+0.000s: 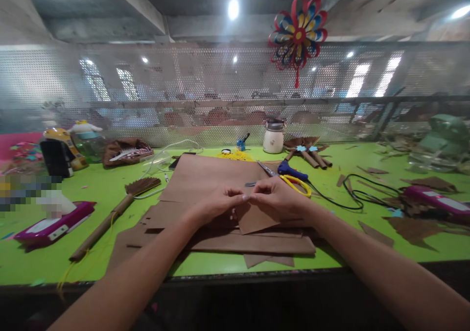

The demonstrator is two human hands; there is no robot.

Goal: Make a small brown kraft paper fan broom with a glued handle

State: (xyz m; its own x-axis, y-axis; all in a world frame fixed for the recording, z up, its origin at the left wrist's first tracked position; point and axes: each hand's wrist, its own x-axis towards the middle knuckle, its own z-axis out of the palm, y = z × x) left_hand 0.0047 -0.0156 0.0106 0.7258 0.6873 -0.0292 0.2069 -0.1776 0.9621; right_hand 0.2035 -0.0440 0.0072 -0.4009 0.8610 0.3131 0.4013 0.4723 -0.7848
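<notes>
A small piece of brown kraft paper hangs over the paper pile, pinched at its upper edge. My left hand and my right hand meet there, thumbs and fingertips pressed together on it. Beneath them lie larger brown kraft sheets and folded brown strips. Just beyond my right hand are scissors with yellow handles, partly covered by the hand, and a blue glue gun with a black cord.
To the left lies a rolled-paper stick with a fringed end, near a purple device. Similar paper sticks and a white jar stand toward the back. Paper scraps and another purple device are at right.
</notes>
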